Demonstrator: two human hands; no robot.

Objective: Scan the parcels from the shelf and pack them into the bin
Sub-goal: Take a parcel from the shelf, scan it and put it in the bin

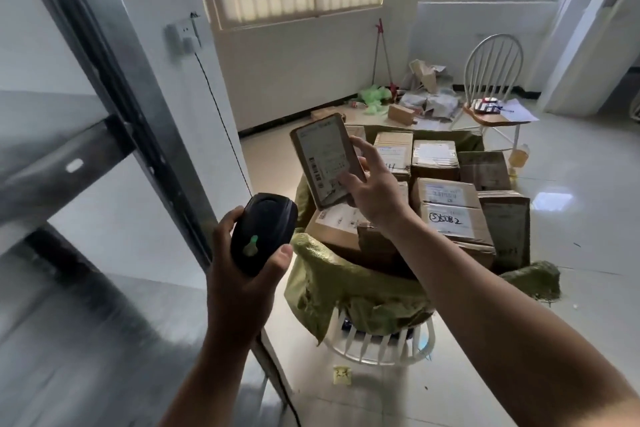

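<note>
My right hand [372, 191] grips a small flat cardboard parcel [322, 158] by its right edge, holding it up above the bin with its white label facing me. A black barcode scanner [263, 234] with a green button sits in my left hand [242, 274], low and left of the parcel, its head pointing up toward the label. The bin [346, 284] is a white basket lined with a green woven sack, filled with several brown cardboard boxes [450, 208].
A grey metal shelf [69, 156] fills the left side, its upright post close to my left hand. A black cable runs down the wall from a socket. A white chair [493, 80] with papers and a litter pile stand at the back. Tiled floor stretches to the right.
</note>
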